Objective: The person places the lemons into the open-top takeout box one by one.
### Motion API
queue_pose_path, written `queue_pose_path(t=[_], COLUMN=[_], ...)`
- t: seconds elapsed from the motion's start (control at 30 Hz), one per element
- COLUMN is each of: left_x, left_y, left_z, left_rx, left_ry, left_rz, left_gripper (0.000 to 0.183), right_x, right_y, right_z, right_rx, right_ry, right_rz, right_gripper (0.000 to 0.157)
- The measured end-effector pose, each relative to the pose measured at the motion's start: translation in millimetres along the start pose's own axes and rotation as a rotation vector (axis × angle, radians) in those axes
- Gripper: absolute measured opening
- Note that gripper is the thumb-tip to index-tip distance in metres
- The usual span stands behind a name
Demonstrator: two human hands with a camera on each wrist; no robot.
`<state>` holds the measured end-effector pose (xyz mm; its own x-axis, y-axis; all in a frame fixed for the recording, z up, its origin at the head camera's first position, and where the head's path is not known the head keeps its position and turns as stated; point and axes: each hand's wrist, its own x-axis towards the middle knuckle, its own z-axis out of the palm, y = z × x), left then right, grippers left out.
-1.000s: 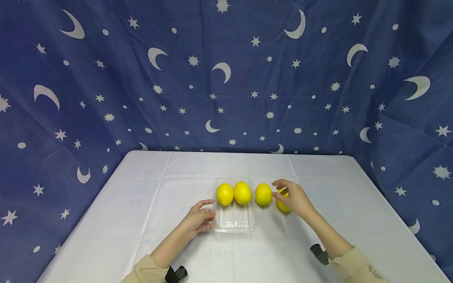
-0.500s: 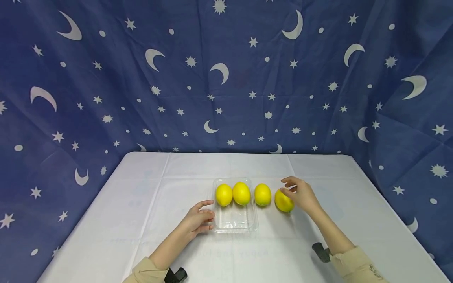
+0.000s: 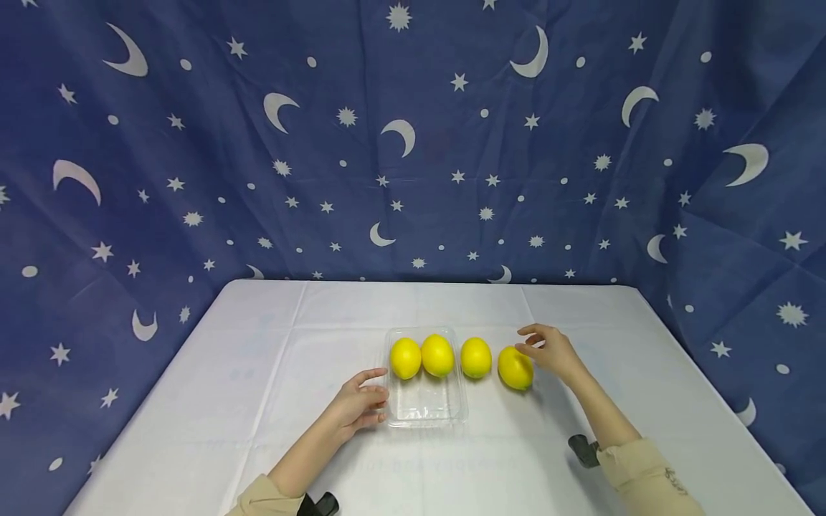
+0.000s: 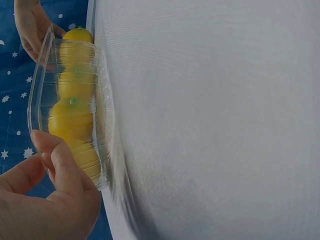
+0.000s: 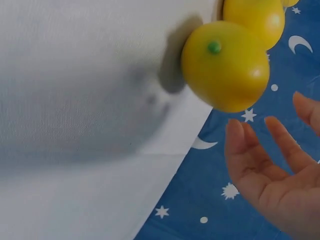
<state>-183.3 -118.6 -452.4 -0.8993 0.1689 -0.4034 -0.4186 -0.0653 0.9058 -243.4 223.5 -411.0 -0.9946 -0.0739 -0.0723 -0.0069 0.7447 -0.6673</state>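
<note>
Tray [image 3: 426, 416]: clear thin plastic, glossy, with ribbed walls.
Lemons [image 3: 515, 368]: smooth yellow skin, a little shiny, looks like plastic.
Tablecloth [image 3: 258, 373]: white matt cloth with fold lines.
Backdrop [image 3: 193, 143]: blue matt cloth, creased, printed with moons and stars.

No readable text anywhere (faint marks on tablecloth [image 3: 426, 466] illegible).
</note>
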Motion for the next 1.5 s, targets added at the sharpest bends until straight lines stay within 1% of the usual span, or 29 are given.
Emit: queue_pose_path(t=[0.17,0.3,0.5,0.63,0.83,1.1,1.33,1.5], left_x=[-0.7,-0.2,0.9,1.0,1.3,1.4,-0.1,-0.6], left_y=[-0.3,-1.0,0.1,0.9,1.9,1.5,1.7,2.0], left_z=[-0.5,-0.4,-0.7,-1.2,-0.7,-1.1,-1.2,-1.2], left_rx=[0.004,0.003,0.01,0.013,0.011,0.009,0.007,0.001], left_ry=[-0.018,-0.027,-0.016,-0.012,-0.01,-0.015,-0.029,-0.027], left_rz=[0.001,0.0,0.003,0.001,-0.005,-0.006,0.001,0.004], left_gripper=[0.05,0.05,0.049,0.05,0.049,0.049,0.05,0.05], right_x=[5.0,7.6,12.5,15.9,19.6,22.2,20.1,16.6], right_y=[10.5,16.4,15.7,13.9,14.5,16.9,16.5,15.5], right_z=[-2.8,-6.5,-13.5,-14.9,-12.2,-5.7,-2.7,-1.9], right_rx=[0.033,0.093,0.151,0.165,0.172,0.174,0.199,0.208], right_ry=[-0.111,-0.189,-0.302,-0.346,-0.385,-0.414,-0.401,-0.383], right_rz=[0.051,0.077,0.104,0.122,0.174,0.177,0.172,0.16], right_gripper=[0.046,0.05,0.054,0.054,0.055,0.053,0.049,0.048])
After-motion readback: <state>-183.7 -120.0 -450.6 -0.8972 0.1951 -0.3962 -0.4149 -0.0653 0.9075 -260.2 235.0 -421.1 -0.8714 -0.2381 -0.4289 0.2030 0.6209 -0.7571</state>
